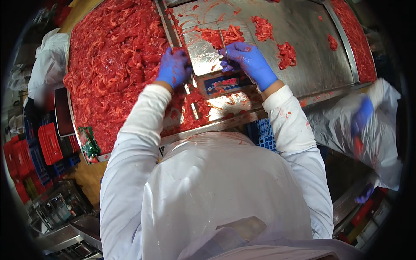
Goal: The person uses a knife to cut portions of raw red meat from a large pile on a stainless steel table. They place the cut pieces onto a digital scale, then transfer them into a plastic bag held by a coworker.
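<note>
My left hand (174,68), in a blood-smeared blue glove, is at the metal divider (165,21) beside a large heap of red meat strips (115,56). Its fingers are curled; whatever they hold is hidden. My right hand (251,63), also blue-gloved, grips a long, thin metal tool (221,32), which points away from me; its handle end is covered by my fingers. The tool crosses a small pile of meat strips (210,37) on the steel plate of a scale (201,63). The scale's blue panel with a lit red display (226,83) faces me.
Separate meat portions (262,28) lie on the steel table (312,60) to the right, with another heap (355,34) past its rim. A co-worker in white (368,130) stands close on the right, another (50,60) at far left. Red crates (50,143) stand lower left.
</note>
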`<action>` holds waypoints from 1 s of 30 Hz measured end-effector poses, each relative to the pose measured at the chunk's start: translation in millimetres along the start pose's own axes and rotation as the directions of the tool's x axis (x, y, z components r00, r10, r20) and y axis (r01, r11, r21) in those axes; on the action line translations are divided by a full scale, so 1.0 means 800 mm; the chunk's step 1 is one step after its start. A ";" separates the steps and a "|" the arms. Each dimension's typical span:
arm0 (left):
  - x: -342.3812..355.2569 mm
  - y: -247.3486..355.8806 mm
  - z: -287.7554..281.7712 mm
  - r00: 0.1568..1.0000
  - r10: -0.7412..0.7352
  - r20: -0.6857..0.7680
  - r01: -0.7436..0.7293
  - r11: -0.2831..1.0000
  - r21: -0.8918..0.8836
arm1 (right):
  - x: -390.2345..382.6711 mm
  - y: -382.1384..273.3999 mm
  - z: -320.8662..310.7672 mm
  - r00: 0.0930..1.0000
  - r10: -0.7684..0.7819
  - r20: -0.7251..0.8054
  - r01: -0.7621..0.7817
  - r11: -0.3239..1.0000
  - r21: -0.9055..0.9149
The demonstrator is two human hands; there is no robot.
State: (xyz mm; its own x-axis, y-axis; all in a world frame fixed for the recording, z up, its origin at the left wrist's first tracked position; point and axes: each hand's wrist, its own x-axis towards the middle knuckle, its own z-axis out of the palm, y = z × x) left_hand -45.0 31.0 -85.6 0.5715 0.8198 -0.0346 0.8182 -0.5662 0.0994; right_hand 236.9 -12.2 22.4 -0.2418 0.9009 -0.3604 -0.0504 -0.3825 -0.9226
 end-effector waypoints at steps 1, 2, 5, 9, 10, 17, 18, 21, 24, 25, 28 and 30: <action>-0.015 0.024 -0.010 0.994 0.029 0.109 -0.031 0.999 0.021 | -0.001 0.015 -0.006 1.000 0.021 0.023 -0.021 1.000 0.014; -0.039 0.044 -0.029 0.997 0.040 0.070 -0.036 0.998 -0.055 | -0.014 0.027 -0.012 0.995 0.055 0.088 -0.059 0.997 0.047; -0.130 0.032 -0.038 0.998 0.067 -0.009 -0.060 0.814 -0.578 | -0.091 0.062 -0.041 0.947 0.128 0.296 -0.159 0.984 0.082; -0.209 -0.022 -0.026 0.887 -0.462 -0.010 0.402 0.781 -0.477 | -0.127 0.098 -0.050 0.813 0.309 0.494 -0.258 0.951 -0.170; -0.201 -0.006 -0.037 0.891 -0.452 -0.037 0.369 0.769 -0.523 | -0.122 0.102 -0.035 0.800 0.366 0.476 -0.275 0.928 -0.251; -0.149 0.085 -0.027 0.872 -0.251 0.421 0.441 0.777 -0.449 | -0.070 0.141 0.043 0.847 0.192 0.495 -0.205 0.978 -0.030; -0.137 0.083 -0.062 0.844 -0.256 0.470 0.519 0.606 -0.602 | -0.077 0.128 0.042 0.877 0.173 0.449 -0.203 0.979 0.019; -0.104 0.063 -0.098 0.952 -0.168 0.257 0.304 0.392 -0.868 | -0.089 0.087 0.020 0.971 0.096 0.221 -0.089 0.995 -0.041; -0.034 0.067 -0.102 0.981 -0.177 0.082 0.179 0.658 -0.731 | -0.078 0.093 -0.012 0.991 0.088 0.102 -0.095 0.993 0.066; -0.021 0.071 -0.098 0.983 -0.180 0.015 0.147 0.750 -0.645 | -0.073 0.094 -0.018 0.989 0.111 0.094 -0.124 0.982 0.146; -0.010 0.080 -0.100 0.968 -0.218 0.122 0.249 0.858 -0.448 | -0.102 0.088 -0.022 0.957 0.181 0.226 -0.257 0.891 0.375; -0.015 0.086 -0.105 0.973 -0.208 0.097 0.229 0.867 -0.443 | -0.096 0.108 -0.021 0.956 0.101 0.275 -0.184 0.937 0.296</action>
State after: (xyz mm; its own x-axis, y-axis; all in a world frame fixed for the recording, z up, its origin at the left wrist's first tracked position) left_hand -1.0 -10.4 5.6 0.3924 0.9074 -0.1506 0.8129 -0.2655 0.5183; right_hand 267.6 -111.0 -32.2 -0.5026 0.7665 -0.3998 -0.2898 -0.5851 -0.7574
